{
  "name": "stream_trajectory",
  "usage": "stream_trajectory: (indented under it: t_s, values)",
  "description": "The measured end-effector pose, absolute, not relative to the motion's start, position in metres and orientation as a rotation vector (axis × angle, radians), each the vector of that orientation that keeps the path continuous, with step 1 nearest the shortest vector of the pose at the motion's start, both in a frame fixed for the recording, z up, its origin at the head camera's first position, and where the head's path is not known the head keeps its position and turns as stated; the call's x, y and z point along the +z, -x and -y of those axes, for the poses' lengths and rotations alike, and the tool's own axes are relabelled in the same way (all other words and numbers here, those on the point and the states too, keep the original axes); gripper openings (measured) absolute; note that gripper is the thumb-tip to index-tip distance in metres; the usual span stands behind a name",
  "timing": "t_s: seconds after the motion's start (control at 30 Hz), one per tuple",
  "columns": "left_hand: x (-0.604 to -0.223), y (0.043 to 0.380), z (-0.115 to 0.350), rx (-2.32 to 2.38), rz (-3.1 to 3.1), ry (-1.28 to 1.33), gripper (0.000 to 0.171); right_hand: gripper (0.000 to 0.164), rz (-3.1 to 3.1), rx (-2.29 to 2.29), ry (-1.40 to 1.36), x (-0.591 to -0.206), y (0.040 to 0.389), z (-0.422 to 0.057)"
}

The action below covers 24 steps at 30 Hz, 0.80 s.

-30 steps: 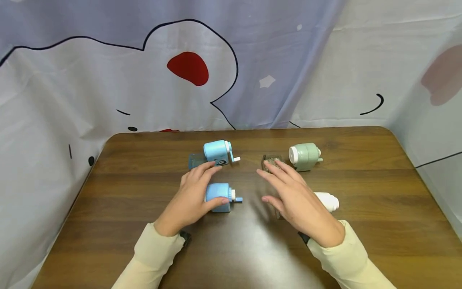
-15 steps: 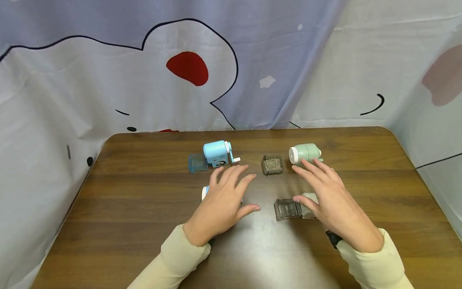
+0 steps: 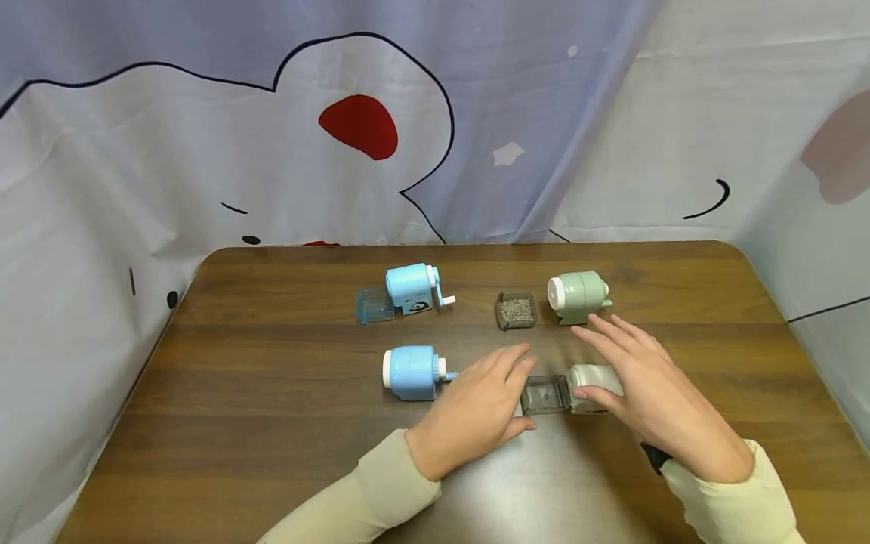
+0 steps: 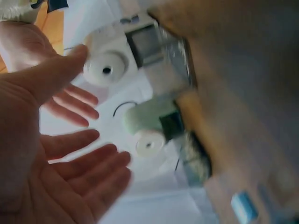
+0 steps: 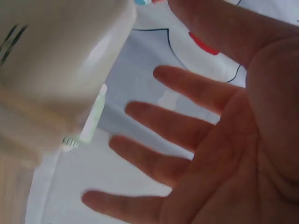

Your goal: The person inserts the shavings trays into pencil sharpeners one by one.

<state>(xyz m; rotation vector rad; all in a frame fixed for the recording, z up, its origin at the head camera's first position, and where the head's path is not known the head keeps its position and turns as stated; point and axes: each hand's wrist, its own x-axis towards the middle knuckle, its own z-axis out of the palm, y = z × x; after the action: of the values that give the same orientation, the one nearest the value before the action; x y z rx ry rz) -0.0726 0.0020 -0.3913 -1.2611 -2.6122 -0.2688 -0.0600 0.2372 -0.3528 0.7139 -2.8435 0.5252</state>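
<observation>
A white hand-crank pencil sharpener (image 3: 591,375) lies at the right front, with a see-through grey drawer (image 3: 546,395) at its left side. My right hand (image 3: 662,404) is over the sharpener's right end, fingers spread; the right wrist view shows a gap between fingers and white body. My left hand (image 3: 472,412) hovers left of the grey drawer, and in the left wrist view its fingers (image 4: 98,186) are extended with nothing in them. Part of the white sharpener is hidden by my right hand. The blue sharpener's (image 3: 412,372) crank is partly behind my left hand.
At the back right stands a green sharpener (image 3: 578,293). A separate drawer (image 3: 516,311) filled with brownish shavings or grains lies to its left. Farther left is a light blue sharpener (image 3: 409,284) with its clear blue drawer (image 3: 375,306) out. A curtain (image 3: 204,166) hangs behind the table.
My left hand has moved right, from over the blue sharpener to beside the grey drawer. My right hand has shifted right, leaving the shavings drawer and grey drawer in view.
</observation>
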Motion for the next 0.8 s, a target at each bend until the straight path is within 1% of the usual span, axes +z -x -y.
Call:
stream_trajectory:
  t_s: [0.2, 0.4, 0.57, 0.8]
  values:
    - [-0.404, 0.072, -0.019, -0.327, 2.814, 1.134, 0.093, 0.075, 2.842, 0.508, -0.754, -0.357, 0.059, -0.249]
    - [-0.416, 0.075, -0.026, -0.284, 2.919, 1.093, 0.096, 0.077, 2.850, 0.497, -0.746, -0.358, 0.060, -0.253]
    - [-0.422, 0.076, -0.029, -0.287, 2.973, 1.089, 0.089, 0.078, 2.847, 0.504, -0.739, -0.359, 0.060, -0.254]
    - [-0.426, 0.079, -0.032, -0.403, 2.972, 1.041, 0.064, 0.078, 2.854, 0.507, -0.751, -0.363, 0.059, -0.256]
